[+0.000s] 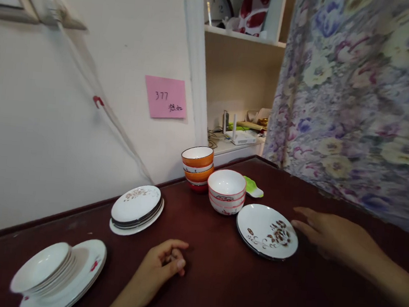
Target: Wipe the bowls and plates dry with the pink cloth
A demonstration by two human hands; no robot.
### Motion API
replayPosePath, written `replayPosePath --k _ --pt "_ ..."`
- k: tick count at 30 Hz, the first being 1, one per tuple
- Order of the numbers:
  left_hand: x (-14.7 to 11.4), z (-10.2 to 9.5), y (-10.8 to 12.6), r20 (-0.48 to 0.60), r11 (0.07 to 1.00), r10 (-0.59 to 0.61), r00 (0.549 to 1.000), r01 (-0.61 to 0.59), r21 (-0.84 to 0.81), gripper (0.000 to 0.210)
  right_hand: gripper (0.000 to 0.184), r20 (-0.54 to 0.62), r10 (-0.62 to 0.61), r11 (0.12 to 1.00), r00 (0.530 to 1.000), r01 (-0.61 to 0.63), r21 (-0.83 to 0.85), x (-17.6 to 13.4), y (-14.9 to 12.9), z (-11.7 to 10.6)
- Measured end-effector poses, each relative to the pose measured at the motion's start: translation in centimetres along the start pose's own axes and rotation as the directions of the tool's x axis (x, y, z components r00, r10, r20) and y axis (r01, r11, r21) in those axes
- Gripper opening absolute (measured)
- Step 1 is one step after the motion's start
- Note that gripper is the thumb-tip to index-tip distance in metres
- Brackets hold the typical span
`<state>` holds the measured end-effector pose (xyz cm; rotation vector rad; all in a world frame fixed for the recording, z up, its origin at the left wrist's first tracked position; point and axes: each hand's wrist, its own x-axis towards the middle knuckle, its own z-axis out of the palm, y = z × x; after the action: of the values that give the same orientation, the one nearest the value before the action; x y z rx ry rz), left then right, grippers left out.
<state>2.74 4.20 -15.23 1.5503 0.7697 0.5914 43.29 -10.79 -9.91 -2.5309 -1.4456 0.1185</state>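
Observation:
My left hand rests low over the dark red table, index finger stretched and the other fingers loosely curled, with nothing seen in it. Beyond it to the left is a stack of plates, the top one white with a brown flower pattern. My right hand is open, its fingers extended at the right edge of a small stack of white plates with brown flowers. Whether the fingertips touch the rim I cannot tell. White bowls with red rims stand stacked just behind those plates.
Orange and white bowls are stacked by the wall, and a green-and-white dish lies behind the red-rimmed bowls. Small white dishes sit on white oval plates at front left. A floral curtain hangs at the right.

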Motion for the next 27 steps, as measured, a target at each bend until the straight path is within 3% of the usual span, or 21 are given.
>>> replayPosePath --k 4,7,10,14,16,19,23,27 --pt "-0.3 0.5 0.4 -0.041 0.987 -0.005 0.999 -0.002 -0.16 0.035 0.055 0.08 -0.079 0.977 0.994 0.061 0.205 -2.1 -2.9 -1.2" --pt "-0.5 0.6 0.8 -0.136 0.97 -0.01 0.991 -0.024 -0.24 0.037 0.053 0.067 -0.288 0.905 0.955 0.249 0.345 -3.4 -7.4 -0.3" --pt "-0.7 0.5 0.9 -0.338 0.936 -0.018 0.941 -0.103 -0.335 0.034 0.051 -0.022 -0.526 0.752 0.85 0.477 0.454 -4.2 -13.1 1.2" --pt "-0.7 -0.1 0.4 -0.618 0.853 -0.051 0.785 -0.288 -0.436 0.039 0.036 -0.011 -0.762 0.552 0.648 0.658 0.513 -3.4 -20.9 2.7" --pt "-0.5 -0.3 0.2 -0.693 0.811 -0.079 0.716 -0.358 -0.462 0.04 0.03 -0.071 -0.813 0.488 0.578 0.743 0.458 -2.1 -24.5 3.7" --pt "-0.3 -0.4 -0.2 -0.734 0.769 -0.11 0.67 -0.411 -0.49 0.041 0.035 -0.143 -0.848 0.456 0.511 0.839 0.296 0.5 -29.1 5.9" --pt "-0.2 -0.4 -0.5 -0.733 0.745 -0.129 0.668 -0.422 -0.516 0.041 0.045 -0.036 -0.851 0.503 0.523 0.834 0.226 3.3 -33.2 9.2" --pt "-0.1 -0.5 -0.7 -0.722 0.741 -0.133 0.679 -0.416 -0.528 0.038 0.044 -0.011 -0.856 0.497 0.517 0.829 0.255 4.5 -34.6 11.6"
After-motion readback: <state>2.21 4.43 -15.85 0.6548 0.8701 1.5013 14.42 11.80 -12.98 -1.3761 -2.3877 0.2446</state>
